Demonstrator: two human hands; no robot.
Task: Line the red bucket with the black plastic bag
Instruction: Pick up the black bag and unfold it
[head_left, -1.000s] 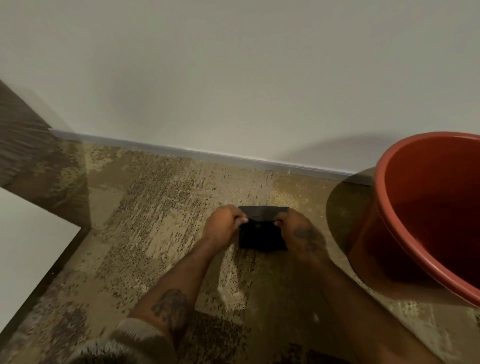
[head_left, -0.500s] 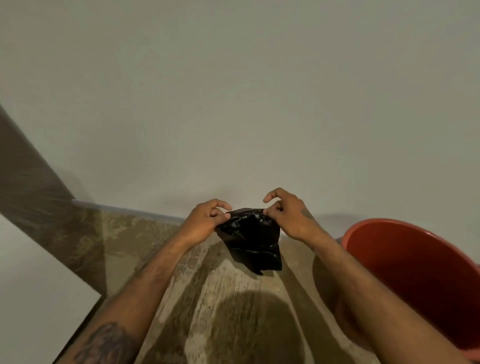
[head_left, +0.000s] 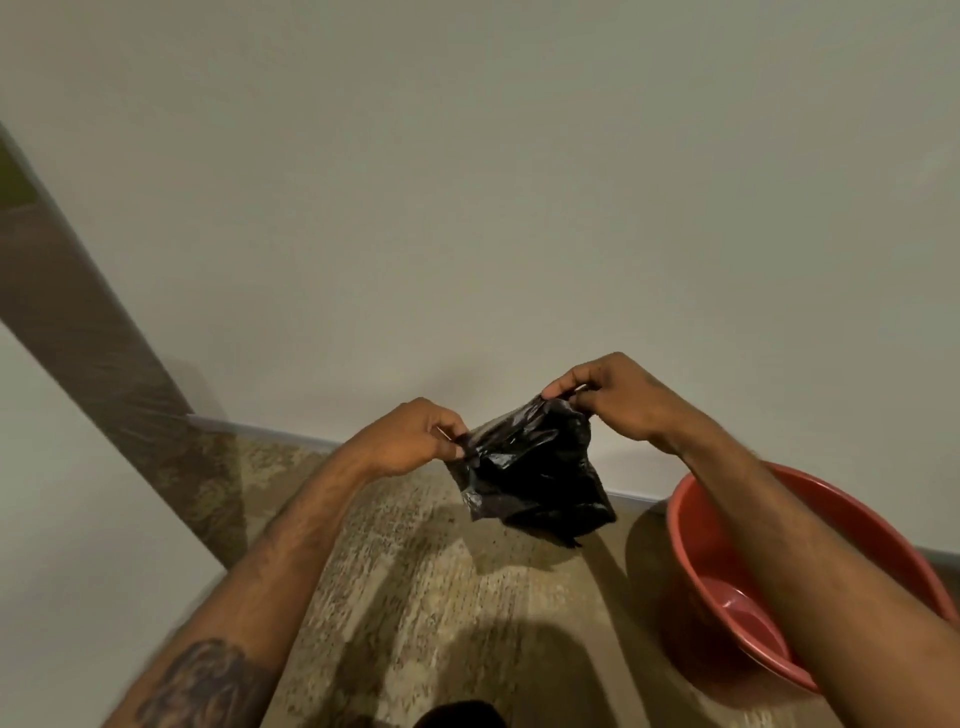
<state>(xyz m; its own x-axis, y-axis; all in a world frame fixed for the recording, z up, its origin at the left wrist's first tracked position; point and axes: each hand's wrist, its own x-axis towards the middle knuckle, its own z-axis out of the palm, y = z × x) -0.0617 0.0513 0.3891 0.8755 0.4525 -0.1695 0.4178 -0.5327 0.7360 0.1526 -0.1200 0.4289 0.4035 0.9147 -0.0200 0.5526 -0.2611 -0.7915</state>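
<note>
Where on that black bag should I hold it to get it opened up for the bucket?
Grip the black bag along its top edge, one corner per hand, as the left hand and right hand pinch it. It hangs bunched below that edge, so pulling the corners apart from the sides should spread it, likely exposing the mouth. The red bucket stands open to the right.

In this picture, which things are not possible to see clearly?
- Red bucket, head view: the right forearm and the frame's right edge hide its far and right side.
- Black plastic bag, head view: crumpled, so its opening cannot be found.
- Fingers of the left hand: their tips are lost in the bag's folds.
- Right hand: its grip is also partly hidden.
</note>
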